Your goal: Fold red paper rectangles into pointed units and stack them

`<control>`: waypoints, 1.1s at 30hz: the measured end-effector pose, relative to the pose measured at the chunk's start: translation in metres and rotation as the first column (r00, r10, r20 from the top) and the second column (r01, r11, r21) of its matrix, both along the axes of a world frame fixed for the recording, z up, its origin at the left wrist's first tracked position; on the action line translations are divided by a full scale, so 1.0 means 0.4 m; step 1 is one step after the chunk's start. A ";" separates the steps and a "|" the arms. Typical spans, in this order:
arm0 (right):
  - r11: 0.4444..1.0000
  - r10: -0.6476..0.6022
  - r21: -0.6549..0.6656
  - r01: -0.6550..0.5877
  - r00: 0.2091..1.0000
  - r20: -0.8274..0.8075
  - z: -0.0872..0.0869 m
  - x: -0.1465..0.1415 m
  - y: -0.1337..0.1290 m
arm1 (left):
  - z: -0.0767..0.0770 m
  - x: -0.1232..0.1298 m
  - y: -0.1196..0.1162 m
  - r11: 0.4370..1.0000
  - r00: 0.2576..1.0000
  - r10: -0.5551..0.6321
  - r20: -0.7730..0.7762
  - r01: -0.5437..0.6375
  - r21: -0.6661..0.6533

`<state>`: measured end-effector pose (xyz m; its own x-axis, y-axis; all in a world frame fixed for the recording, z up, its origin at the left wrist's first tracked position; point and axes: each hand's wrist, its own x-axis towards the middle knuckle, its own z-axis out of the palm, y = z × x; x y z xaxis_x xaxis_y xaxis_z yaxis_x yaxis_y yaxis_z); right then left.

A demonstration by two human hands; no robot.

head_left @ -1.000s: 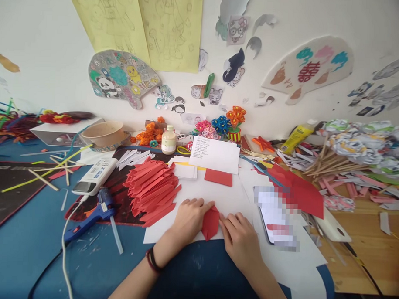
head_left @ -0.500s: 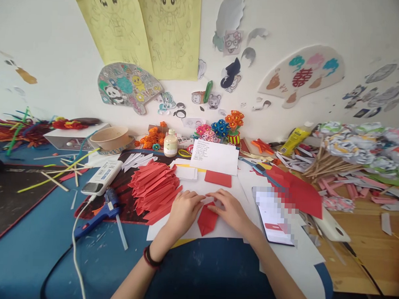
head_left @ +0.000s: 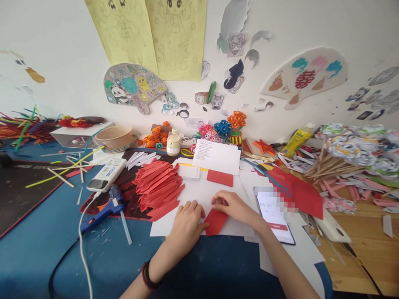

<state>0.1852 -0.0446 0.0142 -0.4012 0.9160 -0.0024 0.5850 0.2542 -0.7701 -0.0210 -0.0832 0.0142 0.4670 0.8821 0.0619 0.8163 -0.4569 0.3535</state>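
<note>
A small folded piece of red paper [head_left: 215,222] lies on white sheets near the table's front edge. My left hand [head_left: 187,223] is at its left side, fingers curled and thumb against the paper's lower left edge. At the paper's upper edge, my right hand [head_left: 232,206] has thumb and fingers bent together on it. The fingertips partly cover that edge. Left of my hands is a pile of folded red paper strips [head_left: 157,185]. A flat red paper stack [head_left: 220,177] sits just beyond them.
A blue glue gun [head_left: 107,209] and a white power bank [head_left: 107,174] with a cable lie to the left. On the right are a phone [head_left: 275,222] and larger red sheets [head_left: 302,194]. A glue bottle [head_left: 173,143] and a handwritten card [head_left: 216,156] stand behind.
The folded red paper has turned and its pointed end no longer faces me. My left hand has come down to its lower left edge; my right hand stays at the top. The view has shifted slightly.
</note>
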 end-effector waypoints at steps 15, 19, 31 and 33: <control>1.000 -0.007 0.027 0.007 1.000 0.002 -0.009 0.018 -0.059 | -0.005 0.006 -0.031 1.000 0.999 0.024 -0.021 -0.024 -0.004; 1.000 0.001 0.018 -0.001 1.000 -0.017 -0.006 0.030 -0.056 | -0.008 0.022 -0.041 0.998 0.998 0.060 -0.031 -0.061 -0.010; 0.998 -0.068 -0.003 0.068 0.997 -0.031 -0.010 0.048 -0.027 | 0.001 -0.006 0.100 0.995 0.992 0.044 0.115 -0.033 -0.094; 0.998 -0.059 -0.005 0.059 0.998 -0.033 -0.011 0.045 -0.016 | 0.001 -0.010 0.127 0.993 0.991 0.011 0.137 0.005 -0.120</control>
